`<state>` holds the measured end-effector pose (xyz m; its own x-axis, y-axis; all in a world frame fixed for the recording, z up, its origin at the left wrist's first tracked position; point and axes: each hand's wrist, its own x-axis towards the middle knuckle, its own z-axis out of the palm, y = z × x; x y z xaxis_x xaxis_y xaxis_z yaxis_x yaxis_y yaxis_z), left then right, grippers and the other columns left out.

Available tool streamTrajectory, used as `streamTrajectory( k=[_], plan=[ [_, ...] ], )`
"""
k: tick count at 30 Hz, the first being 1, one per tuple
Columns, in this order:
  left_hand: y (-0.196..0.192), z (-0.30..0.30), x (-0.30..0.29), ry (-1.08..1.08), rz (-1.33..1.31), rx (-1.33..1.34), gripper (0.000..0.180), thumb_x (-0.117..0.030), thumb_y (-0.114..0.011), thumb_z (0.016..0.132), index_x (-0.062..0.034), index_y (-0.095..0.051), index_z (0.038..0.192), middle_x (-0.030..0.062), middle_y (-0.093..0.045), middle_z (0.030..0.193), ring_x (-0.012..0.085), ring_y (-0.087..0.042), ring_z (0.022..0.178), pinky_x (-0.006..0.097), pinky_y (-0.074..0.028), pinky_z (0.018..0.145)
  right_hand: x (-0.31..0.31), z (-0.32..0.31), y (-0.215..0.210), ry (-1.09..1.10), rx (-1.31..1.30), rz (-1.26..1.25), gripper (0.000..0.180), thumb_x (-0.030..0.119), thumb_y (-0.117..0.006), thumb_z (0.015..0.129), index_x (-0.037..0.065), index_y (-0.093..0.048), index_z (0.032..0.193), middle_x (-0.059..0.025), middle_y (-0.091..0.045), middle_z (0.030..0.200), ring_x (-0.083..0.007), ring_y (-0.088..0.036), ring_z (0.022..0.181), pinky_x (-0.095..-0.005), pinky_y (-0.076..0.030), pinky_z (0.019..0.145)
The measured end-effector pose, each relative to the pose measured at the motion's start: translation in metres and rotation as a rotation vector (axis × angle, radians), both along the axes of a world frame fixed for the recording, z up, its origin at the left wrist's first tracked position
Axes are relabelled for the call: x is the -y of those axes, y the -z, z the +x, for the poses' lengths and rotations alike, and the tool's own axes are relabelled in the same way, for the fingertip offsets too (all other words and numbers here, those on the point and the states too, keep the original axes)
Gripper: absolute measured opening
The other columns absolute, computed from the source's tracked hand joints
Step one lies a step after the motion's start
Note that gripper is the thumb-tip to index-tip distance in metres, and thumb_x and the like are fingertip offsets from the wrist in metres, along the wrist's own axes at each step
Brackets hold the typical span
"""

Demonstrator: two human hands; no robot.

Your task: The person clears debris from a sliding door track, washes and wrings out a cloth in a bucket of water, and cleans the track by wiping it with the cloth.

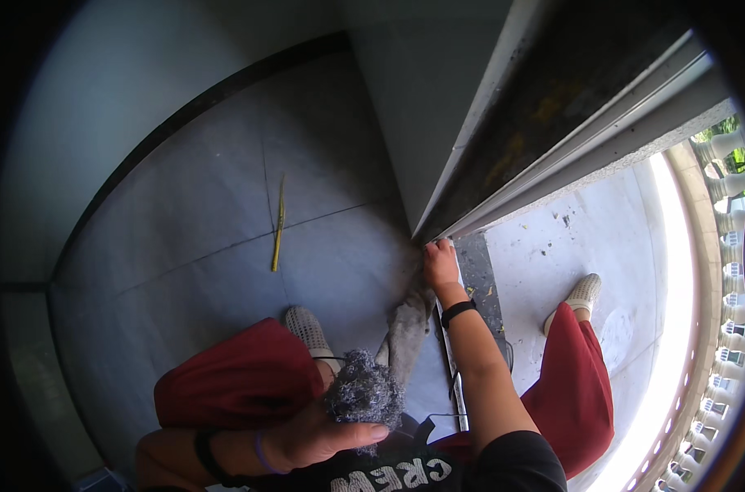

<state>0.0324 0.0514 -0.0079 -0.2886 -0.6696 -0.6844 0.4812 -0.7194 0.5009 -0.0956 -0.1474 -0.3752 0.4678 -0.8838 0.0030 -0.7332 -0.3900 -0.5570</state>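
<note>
A tangled grey ball of steel wool (363, 392) is gripped in my left hand (327, 439), close to my body, its thumb across the near side. My right hand (440, 264) reaches forward to the foot of the door frame, where a narrow metal floor track (457, 385) meets it. Its fingers are curled in at that corner; whatever they hold, if anything, is too small to make out. Just left of the right wrist, a crumpled, dirty grey cloth (405, 336) lies on the floor along the track.
A thin yellow tapering strip (278, 234) lies on the grey tiles (200, 238). The door frame (545, 156) rises at the upper right. Beside the track runs a dark sill (477, 275) with yellow bits. Outside, debris dots the pale floor, bounded by a balustrade (729, 238). My feet straddle the track.
</note>
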Motion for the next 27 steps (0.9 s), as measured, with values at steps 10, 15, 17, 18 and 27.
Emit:
streamTrajectory(
  k=[10,15,17,18,27],
  plan=[
    [0.000,0.001,0.001,-0.020,0.021,0.049,0.035,-0.013,-0.061,0.072,-0.0055,-0.051,0.104,0.0021,-0.053,0.091,0.0117,-0.050,0.085,0.027,-0.042,0.079,-0.006,0.011,0.004,0.182,0.112,-0.098,0.008,0.009,-0.053,0.075,0.004,-0.055,0.081,-0.0135,-0.054,0.085,-0.0353,-0.054,0.079,-0.0453,-0.046,0.068],
    [-0.006,0.000,0.000,-0.016,-0.001,0.076,0.022,-0.014,-0.059,0.078,-0.0047,-0.053,0.097,0.0017,-0.051,0.089,0.0109,-0.046,0.083,0.027,-0.039,0.078,-0.007,0.010,0.005,0.200,0.120,-0.187,0.005,0.009,-0.053,0.075,0.007,-0.056,0.077,-0.0129,-0.053,0.082,-0.0333,-0.053,0.076,-0.0431,-0.046,0.065],
    [-0.004,0.000,0.000,-0.008,-0.023,0.074,0.022,-0.015,-0.059,0.078,-0.0048,-0.053,0.097,0.0017,-0.051,0.088,0.0110,-0.047,0.083,0.027,-0.040,0.078,-0.003,0.005,0.009,0.119,0.064,-0.239,0.004,0.009,-0.052,0.074,0.008,-0.055,0.073,-0.0122,-0.052,0.082,-0.0314,-0.053,0.076,-0.0422,-0.046,0.065],
    [-0.002,0.001,-0.002,-0.009,-0.041,0.082,0.022,-0.015,-0.059,0.078,-0.0048,-0.053,0.097,0.0016,-0.051,0.088,0.0111,-0.047,0.083,0.027,-0.040,0.078,-0.002,0.003,0.008,0.118,0.064,-0.241,0.004,0.009,-0.052,0.074,0.008,-0.055,0.073,-0.0122,-0.052,0.082,-0.0314,-0.053,0.076,-0.0422,-0.046,0.065],
    [-0.001,0.003,-0.002,-0.028,0.041,-0.003,0.037,-0.014,-0.061,0.071,-0.0050,-0.050,0.105,0.0025,-0.053,0.092,0.0121,-0.051,0.085,0.027,-0.043,0.077,0.009,-0.020,-0.027,-0.290,-0.201,-0.009,0.031,0.012,-0.048,0.078,0.014,-0.055,0.108,-0.0143,-0.050,0.098,-0.0329,-0.058,0.084,-0.0407,-0.050,0.069]
  ],
)
